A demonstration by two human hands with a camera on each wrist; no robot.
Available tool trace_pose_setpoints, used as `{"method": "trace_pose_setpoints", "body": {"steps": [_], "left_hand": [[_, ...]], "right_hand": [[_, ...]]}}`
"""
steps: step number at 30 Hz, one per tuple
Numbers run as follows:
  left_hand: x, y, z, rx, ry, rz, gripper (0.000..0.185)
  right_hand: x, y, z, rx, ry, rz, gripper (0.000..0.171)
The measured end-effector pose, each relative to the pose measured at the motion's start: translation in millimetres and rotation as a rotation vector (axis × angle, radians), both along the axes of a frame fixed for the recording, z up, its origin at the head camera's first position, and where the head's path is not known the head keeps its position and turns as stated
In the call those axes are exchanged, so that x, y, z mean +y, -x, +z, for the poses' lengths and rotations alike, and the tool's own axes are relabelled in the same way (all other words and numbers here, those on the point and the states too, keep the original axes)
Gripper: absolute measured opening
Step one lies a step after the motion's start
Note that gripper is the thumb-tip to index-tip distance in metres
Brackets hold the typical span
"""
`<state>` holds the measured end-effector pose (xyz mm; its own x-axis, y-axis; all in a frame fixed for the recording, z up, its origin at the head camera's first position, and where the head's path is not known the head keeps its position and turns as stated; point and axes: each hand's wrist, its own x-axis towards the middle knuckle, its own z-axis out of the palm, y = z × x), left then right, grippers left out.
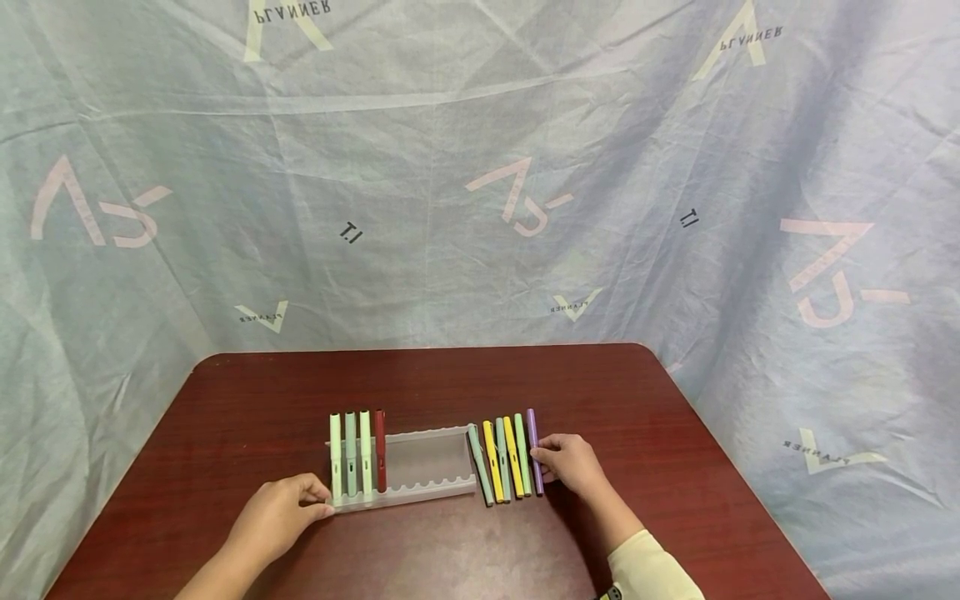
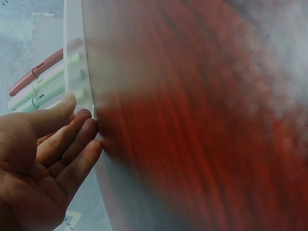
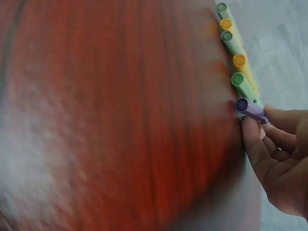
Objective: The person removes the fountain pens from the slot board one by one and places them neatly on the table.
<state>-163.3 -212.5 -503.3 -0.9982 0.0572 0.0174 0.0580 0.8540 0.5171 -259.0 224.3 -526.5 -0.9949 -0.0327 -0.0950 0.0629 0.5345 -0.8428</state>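
A clear plastic pen rack (image 1: 431,492) lies at the middle of a dark red table. Three pale green pens (image 1: 350,450) and one dark red pen (image 1: 380,450) rest across its left end. My left hand (image 1: 318,504) touches the rack's front left corner with straight fingers (image 2: 82,132); the rack's edge (image 2: 77,57) and the red pen (image 2: 33,74) show beside them. Right of the rack, several pens (image 1: 502,458) lie side by side on the table. My right hand (image 1: 547,462) pinches the purple pen (image 1: 532,429), the rightmost one, between thumb and fingers (image 3: 252,139), near its end (image 3: 248,107).
The table (image 1: 450,383) has a rounded far edge, and a pale printed cloth (image 1: 480,167) hangs behind and around it. The rack's right part (image 1: 438,458) holds no pens. Bare wood lies in front of the rack and at the table's far half.
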Motion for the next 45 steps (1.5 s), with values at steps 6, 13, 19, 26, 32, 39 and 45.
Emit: {"method": "trace_pose_setpoints", "body": {"steps": [6, 13, 19, 26, 32, 39, 45], "left_hand": [[0, 0.0, -0.6, 0.001, 0.0, -0.001, 0.014], [-1, -1.2, -2.2, 0.021, 0.004, -0.003, 0.014], [0, -2.1, -1.0, 0.019, 0.007, -0.003, 0.014], [0, -1.8, -0.2, 0.008, 0.002, 0.0, 0.014], [0, -1.1, -0.3, 0.004, -0.002, -0.001, 0.014], [0, -1.4, -0.2, 0.009, -0.002, 0.004, 0.014], [0, -0.2, 0.1, 0.009, 0.006, 0.001, 0.014]], "right_hand": [[0, 0.3, -3.7, 0.015, -0.039, 0.014, 0.02], [-1, -0.6, -6.6, 0.026, -0.055, -0.003, 0.016], [-2, -1.7, -8.9, 0.028, -0.067, -0.009, 0.016], [-3, -1.8, -9.2, 0.024, -0.055, -0.01, 0.017], [-2, -1.1, -10.8, 0.021, -0.043, -0.017, 0.018], [-1, -1.7, -10.7, 0.019, -0.012, -0.025, 0.02], [0, -1.1, -12.1, 0.022, 0.019, -0.05, 0.021]]}}
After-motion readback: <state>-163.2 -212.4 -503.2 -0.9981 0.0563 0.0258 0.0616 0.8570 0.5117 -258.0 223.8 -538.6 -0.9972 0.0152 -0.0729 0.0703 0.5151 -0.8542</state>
